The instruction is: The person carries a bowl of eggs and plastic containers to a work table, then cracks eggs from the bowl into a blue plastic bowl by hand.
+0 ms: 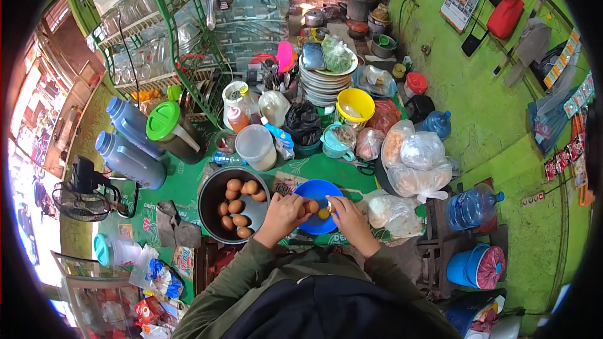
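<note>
Over a blue bowl [309, 225] on the green-covered table, my left hand [284, 215] is closed around a brown egg [311, 206]. My right hand [348, 218] is pinched at the bowl's right side, with a small pale piece of eggshell [330, 206] at its fingertips. Between the two hands, a yellow yolk [323, 213] shows in the bowl. Left of the bowl stands a large dark pot [205, 213] with several brown eggs [239, 220] lying inside. My fingers hide part of the egg and the bowl's rim.
Behind the bowl stand a clear plastic tub [256, 148], stacked plates [323, 81] and a yellow bucket [355, 107]. Filled plastic bags [416, 163] lie to the right. Blue thermoses [130, 160] and a small fan [81, 191] stand left. A dark cloth [178, 226] lies beside the pot.
</note>
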Demonstrator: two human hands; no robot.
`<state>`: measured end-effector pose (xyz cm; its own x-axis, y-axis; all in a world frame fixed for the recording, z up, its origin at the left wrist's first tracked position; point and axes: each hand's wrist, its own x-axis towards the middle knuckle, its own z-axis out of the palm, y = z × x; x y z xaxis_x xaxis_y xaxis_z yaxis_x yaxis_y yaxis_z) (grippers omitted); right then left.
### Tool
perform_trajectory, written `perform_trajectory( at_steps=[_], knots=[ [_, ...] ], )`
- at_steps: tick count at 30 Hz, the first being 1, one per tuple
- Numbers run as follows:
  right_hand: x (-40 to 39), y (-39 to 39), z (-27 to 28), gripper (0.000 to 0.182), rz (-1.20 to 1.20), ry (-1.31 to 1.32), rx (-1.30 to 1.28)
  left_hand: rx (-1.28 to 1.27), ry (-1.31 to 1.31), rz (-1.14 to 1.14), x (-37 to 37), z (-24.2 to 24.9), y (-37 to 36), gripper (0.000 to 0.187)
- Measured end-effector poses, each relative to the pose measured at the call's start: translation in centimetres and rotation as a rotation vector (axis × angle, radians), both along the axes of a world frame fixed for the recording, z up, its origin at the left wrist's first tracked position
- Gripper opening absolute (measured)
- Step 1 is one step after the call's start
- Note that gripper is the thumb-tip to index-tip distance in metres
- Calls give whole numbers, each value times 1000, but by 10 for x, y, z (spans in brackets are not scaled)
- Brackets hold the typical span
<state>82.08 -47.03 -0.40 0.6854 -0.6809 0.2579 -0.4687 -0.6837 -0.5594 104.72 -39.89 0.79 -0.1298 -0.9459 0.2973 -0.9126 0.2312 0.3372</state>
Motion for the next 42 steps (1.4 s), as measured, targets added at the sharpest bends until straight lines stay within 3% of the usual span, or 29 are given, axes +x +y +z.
perform_trajectory(
  at_steps=[2, 6, 8, 9, 10, 12, 15, 27, 31, 33, 40, 42],
  knots=[
    [-2, 4, -4, 53, 33, 57, 38, 26, -8, -5, -1, -3, 4, 38],
    [1, -2, -4, 56, -59, -62, 164, 24, 255, 98, -8, 10, 2, 35],
    [5, -7, -16, 59, -107, -281, 435, 66, 718, 167, -10, 10, -3, 35],
    [6, -8, -20, 60, -106, -329, 594, 36, 786, 168, -9, 3, -5, 35],
    [6, -6, -24, 60, -105, -328, 598, 39, 786, 171, -10, -4, -6, 35],
    [10, -5, -27, 60, -74, -471, 964, 70, 849, 225, -12, -15, -10, 36],
    [18, -5, -39, 61, -45, -585, 1044, 103, 946, 243, -18, -27, -10, 36],
    [26, 2, -27, 66, -8, -837, 1359, 193, 560, 171, -7, 10, 9, 47],
    [31, 4, -34, 66, 18, -820, 1313, 149, 544, 121, -2, 29, 14, 51],
    [32, 5, -37, 66, 0, -761, 1250, 180, 319, 57, 0, 32, 15, 47],
    [36, 15, -47, 61, -57, -736, 1210, 163, 333, 8, 14, 9, 13, 43],
    [37, 20, -43, 58, -118, -808, 1289, 149, 455, 16, 14, 14, 14, 44]
  ],
)
